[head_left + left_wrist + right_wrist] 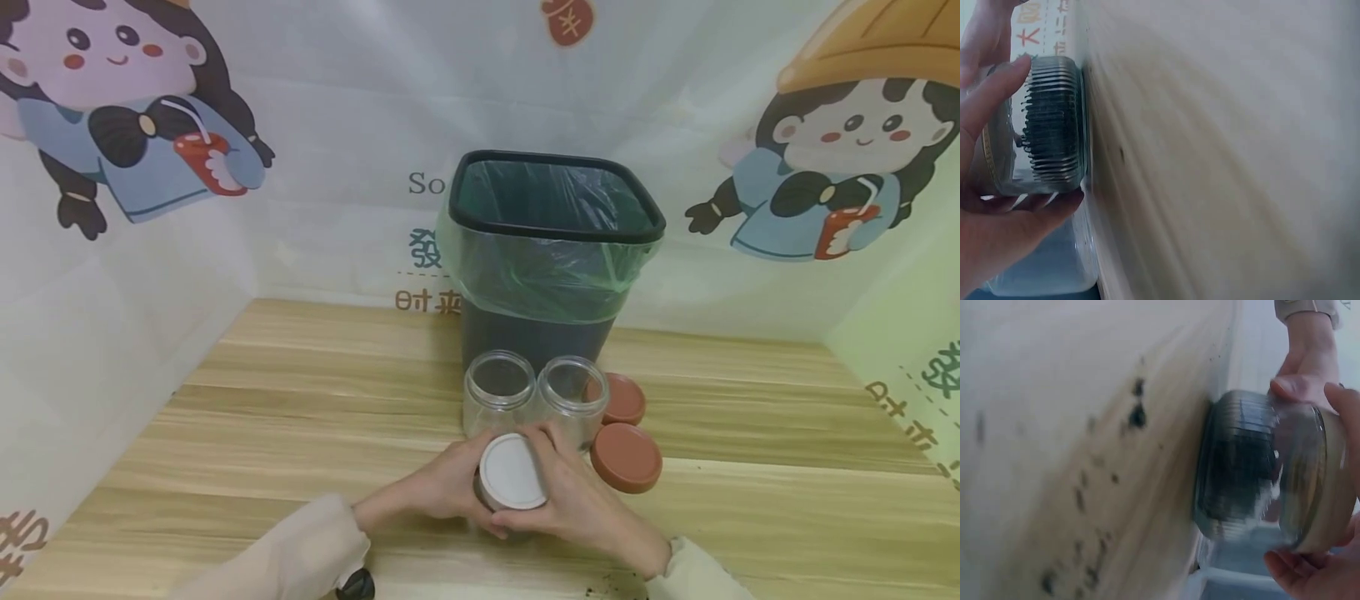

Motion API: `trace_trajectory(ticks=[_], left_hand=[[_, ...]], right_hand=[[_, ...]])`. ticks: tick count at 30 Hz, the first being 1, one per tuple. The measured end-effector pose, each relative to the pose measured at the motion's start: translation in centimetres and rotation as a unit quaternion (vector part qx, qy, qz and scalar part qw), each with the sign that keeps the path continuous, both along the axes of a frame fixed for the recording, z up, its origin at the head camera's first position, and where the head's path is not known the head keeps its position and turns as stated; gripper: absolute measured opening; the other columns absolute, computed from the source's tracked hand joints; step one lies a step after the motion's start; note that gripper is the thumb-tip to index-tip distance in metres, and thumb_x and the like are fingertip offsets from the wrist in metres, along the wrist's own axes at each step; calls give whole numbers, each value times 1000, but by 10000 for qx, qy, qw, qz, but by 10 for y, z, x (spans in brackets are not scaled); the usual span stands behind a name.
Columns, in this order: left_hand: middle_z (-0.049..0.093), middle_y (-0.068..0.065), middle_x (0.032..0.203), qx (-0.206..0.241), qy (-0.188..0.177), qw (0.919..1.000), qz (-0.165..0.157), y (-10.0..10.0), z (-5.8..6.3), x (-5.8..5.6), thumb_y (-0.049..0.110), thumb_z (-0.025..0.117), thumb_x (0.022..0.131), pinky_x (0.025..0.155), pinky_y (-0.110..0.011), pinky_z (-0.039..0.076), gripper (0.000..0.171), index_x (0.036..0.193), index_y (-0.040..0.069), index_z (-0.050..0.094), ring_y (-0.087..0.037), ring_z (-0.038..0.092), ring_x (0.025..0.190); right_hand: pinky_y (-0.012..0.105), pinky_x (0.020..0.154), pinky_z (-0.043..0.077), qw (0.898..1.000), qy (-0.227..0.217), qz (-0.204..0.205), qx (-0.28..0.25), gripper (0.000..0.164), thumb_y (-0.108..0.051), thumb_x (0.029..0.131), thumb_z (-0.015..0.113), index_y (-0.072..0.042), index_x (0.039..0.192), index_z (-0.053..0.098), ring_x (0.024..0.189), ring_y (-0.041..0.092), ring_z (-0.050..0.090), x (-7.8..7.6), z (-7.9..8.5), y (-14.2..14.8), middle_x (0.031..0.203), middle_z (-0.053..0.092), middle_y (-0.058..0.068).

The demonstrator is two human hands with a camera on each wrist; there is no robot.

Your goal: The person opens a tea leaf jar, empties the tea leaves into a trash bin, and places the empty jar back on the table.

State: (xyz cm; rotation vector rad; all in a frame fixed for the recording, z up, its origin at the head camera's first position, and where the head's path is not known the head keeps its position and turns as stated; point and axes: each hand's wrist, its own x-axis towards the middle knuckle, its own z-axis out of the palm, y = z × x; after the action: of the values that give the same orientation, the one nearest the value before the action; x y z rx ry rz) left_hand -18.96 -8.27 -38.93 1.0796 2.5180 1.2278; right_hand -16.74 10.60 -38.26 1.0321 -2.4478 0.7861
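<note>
Both hands hold a glass jar (1054, 125) with a white lid (513, 471), standing on the table and partly filled with dark contents. My left hand (450, 483) grips its left side, with fingers and thumb spread round the glass. On the right, my right hand (573, 492) curls round the lid's edge. Just behind are two open clear jars (500, 392), side by side. Two reddish-brown lids (626, 458) lie to their right, one partly behind a jar. In the right wrist view the lid's rim (1332, 481) meets the ribbed glass.
A dark bin (532, 342) with a green plastic liner stands behind the jars. Dark crumbs (1138, 415) are scattered on the wooden table (300, 400) near the right forearm. A black round object (356, 585) shows beside the left sleeve. Printed cloth walls (337, 125) enclose the table.
</note>
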Motion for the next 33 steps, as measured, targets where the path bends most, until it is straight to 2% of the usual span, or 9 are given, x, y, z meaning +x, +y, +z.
trace_trajectory(ticks=[3,10,15,20,28,33], left_hand=[[55,-7,115,7,66,9998,160,3,0,1,20,87,47,92,-32,41,91,124,4,41,-21,51,105],[55,-8,116,54,-101,9998,188,5,-2,-1,20,87,48,91,-31,42,92,125,4,40,-22,52,105],[56,-9,112,-20,14,9994,343,7,-4,-1,21,88,47,88,-32,43,89,122,2,41,-23,53,101],[57,-9,111,-42,81,9990,435,8,-4,0,21,88,46,87,-32,44,89,121,3,43,-24,54,101],[59,-8,109,-82,97,9993,361,6,-4,-2,22,87,48,86,-31,44,85,120,6,45,-22,55,99],[58,-6,111,-54,-34,9998,211,5,-5,-3,20,87,48,87,-29,43,86,122,8,45,-19,54,100]], right_hand=[[31,77,46,9999,35,-111,41,79,-58,66,67,-5,120,45,98,14,45,1,0,-1,114,42,7],[29,75,47,9994,-249,-249,-35,76,-50,67,71,-1,120,46,94,13,47,3,-1,-2,112,43,5],[30,73,48,9982,-386,-449,-128,80,-51,67,70,4,120,45,92,15,49,3,-2,-5,111,44,8],[31,72,48,9971,-458,-596,-138,76,-41,64,75,5,118,47,90,16,51,4,0,-6,110,46,9],[29,71,48,9986,-319,-406,-126,74,-47,63,74,-1,115,51,89,15,51,0,2,-3,108,46,5],[29,74,47,9993,-357,-118,-65,74,-47,62,75,-3,116,52,92,14,49,-3,2,0,107,46,3]])
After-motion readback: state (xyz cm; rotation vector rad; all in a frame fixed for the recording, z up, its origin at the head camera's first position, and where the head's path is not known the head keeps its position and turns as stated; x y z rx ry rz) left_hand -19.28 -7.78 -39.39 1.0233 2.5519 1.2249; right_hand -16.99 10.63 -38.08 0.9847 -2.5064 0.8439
